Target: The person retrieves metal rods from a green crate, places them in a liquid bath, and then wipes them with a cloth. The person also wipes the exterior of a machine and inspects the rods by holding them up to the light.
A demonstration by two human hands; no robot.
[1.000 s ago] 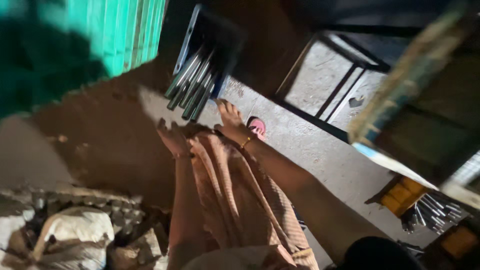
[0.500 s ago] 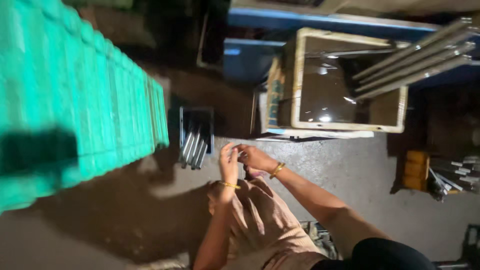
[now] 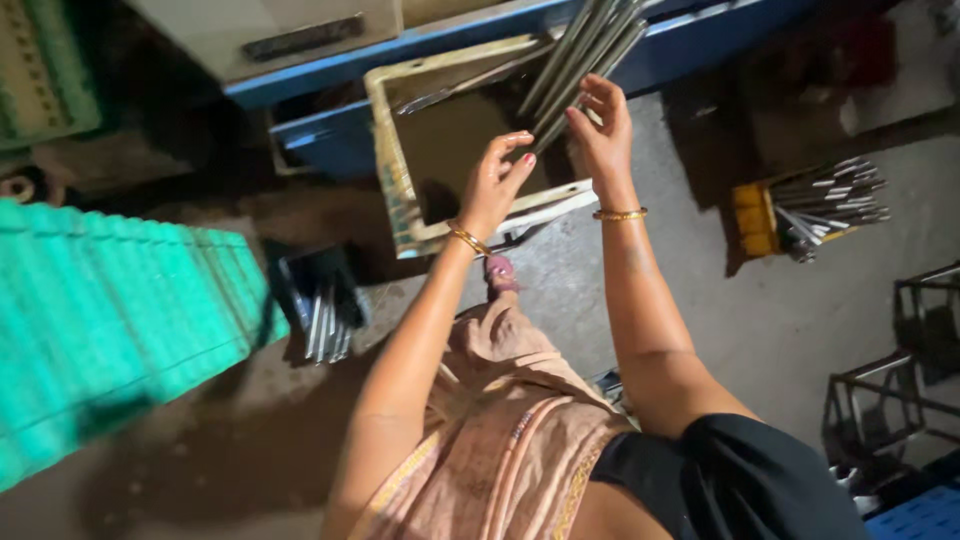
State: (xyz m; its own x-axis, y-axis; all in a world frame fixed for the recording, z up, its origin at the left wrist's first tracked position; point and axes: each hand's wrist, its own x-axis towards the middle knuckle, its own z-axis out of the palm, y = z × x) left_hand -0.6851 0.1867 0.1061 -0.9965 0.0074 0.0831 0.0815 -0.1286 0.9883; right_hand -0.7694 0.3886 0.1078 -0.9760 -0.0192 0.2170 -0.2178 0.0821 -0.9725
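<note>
- Our right hand (image 3: 603,128) has its fingers (image 3: 597,92) curled loosely about the lower end of a bundle of metal rods (image 3: 580,55); the thumb and fingertips close on the rods, the palm faces the bundle
- Our left hand (image 3: 495,183) is half open, fingers bent and spread, fingertips just beside the rod ends; we cannot tell whether it touches them
- The bundle runs slantwise from our right hand up to the top of the view, over the far corner of a cream plastic crate (image 3: 390,150)
- The crate appears to hold nothing but a dark floor; one loose rod (image 3: 470,85) lies along its far wall
- Each wrist carries a gold bangle (image 3: 620,213)
- The crate sits against a blue machine frame (image 3: 420,50), above the concrete floor (image 3: 760,310)
- To the right, a yellow holder (image 3: 752,220) carries more rods (image 3: 830,195), well apart from our hands
- To the left, a dark tray of rods (image 3: 325,315) sits beside a green ribbed crate (image 3: 110,330)
- Wire-frame racks (image 3: 900,390) stand at the right edge
</note>
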